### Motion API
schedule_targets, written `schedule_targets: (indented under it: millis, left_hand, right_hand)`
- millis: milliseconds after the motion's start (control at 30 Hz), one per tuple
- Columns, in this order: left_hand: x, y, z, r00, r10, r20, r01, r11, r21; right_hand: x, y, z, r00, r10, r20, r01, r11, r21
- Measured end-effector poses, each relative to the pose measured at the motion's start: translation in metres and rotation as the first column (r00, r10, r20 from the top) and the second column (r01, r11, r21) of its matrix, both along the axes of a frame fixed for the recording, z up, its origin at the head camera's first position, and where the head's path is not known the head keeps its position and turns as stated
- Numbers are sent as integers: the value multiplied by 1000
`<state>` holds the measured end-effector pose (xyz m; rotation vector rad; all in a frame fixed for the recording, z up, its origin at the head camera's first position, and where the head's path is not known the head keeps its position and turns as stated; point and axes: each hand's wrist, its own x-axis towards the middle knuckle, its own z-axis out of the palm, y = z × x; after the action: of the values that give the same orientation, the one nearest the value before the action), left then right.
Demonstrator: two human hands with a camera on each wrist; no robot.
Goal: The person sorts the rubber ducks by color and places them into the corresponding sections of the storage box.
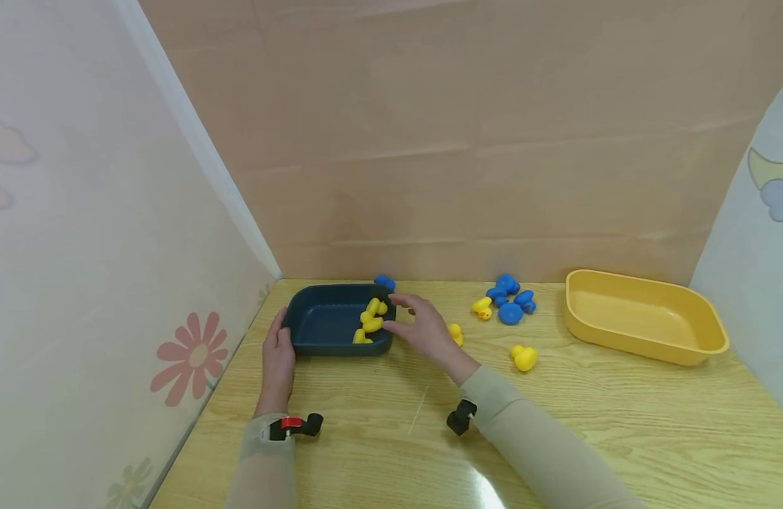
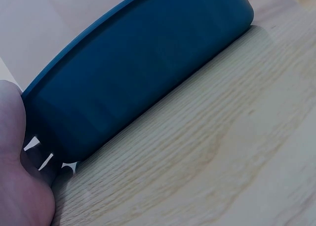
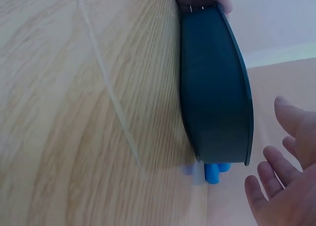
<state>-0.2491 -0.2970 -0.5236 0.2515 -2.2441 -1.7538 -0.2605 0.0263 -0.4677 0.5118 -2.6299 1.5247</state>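
A dark blue rectangular bin [image 1: 327, 349] sits on the table with several small yellow rubber ducks [image 1: 373, 324] gathered in its right end. My left hand [image 1: 279, 359] holds the bin's left end, fingers along the outer wall and thumb near the front corner. Over the right end hovers my right hand [image 1: 425, 329], thumb and fingers apart around the rim in the head view. Seen from the right wrist, those fingers [image 3: 270, 179] are spread with nothing between them, beside the bin's end wall [image 3: 222, 137]. A blue toy [image 1: 385, 282] lies behind the bin's far right corner.
Right of my right hand lie loose yellow ducks [image 1: 524, 358] and a cluster of blue toys [image 1: 510, 313]. A yellow bin [image 1: 646, 348] stands at the far right. The back wall [image 1: 467, 233] closes off the table's rear, and a side wall [image 1: 194, 268] borders the left.
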Motion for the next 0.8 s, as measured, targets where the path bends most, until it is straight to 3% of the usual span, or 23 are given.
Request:
schedule_targets:
  millis: [267, 800]
  left_hand:
    - [1, -1, -2, 1000, 2, 22, -2, 1000, -5]
    - [0, -1, 0, 1000, -15, 8, 15, 1000, -5]
  right_hand:
    - [2, 17, 2, 999, -33, 2, 33, 999, 1]
    - [14, 77, 10, 991, -127, 29, 128, 992, -8]
